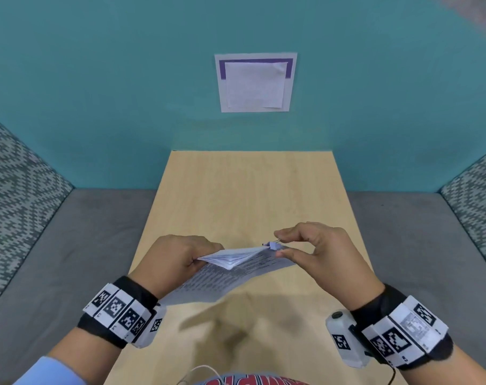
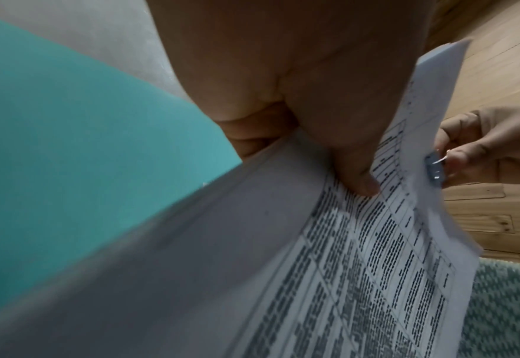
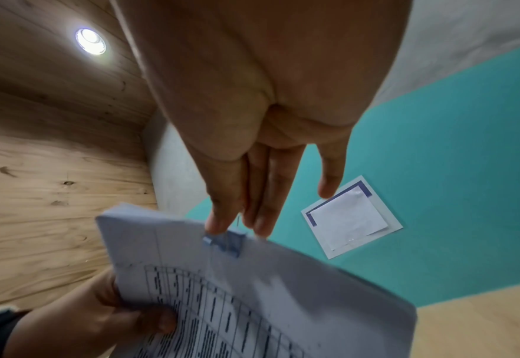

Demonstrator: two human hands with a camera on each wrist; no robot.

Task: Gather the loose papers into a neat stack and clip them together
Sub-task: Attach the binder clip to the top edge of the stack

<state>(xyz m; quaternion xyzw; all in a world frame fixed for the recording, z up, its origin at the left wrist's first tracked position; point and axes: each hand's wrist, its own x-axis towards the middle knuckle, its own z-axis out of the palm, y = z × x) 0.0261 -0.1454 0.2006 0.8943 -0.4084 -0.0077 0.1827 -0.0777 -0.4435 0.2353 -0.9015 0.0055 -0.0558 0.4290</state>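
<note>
The right hand (image 1: 317, 250) pinches with thumb and fingertips (image 3: 219, 224) the wire handles of a small blue binder clip (image 1: 273, 245), which sits on the far edge of the stack of printed papers (image 1: 230, 273). The left hand (image 1: 171, 259) grips the left side of the same stack, thumb (image 2: 356, 179) on top of the printed table and the other fingers curled under it. The stack is held in the air above the light wooden table (image 1: 250, 190), not touching it.

The head camera looks down toward twelve o'clock over the table (image 1: 250, 190); both wrist cameras sit close, sharing the papers (image 2: 360, 254).
</note>
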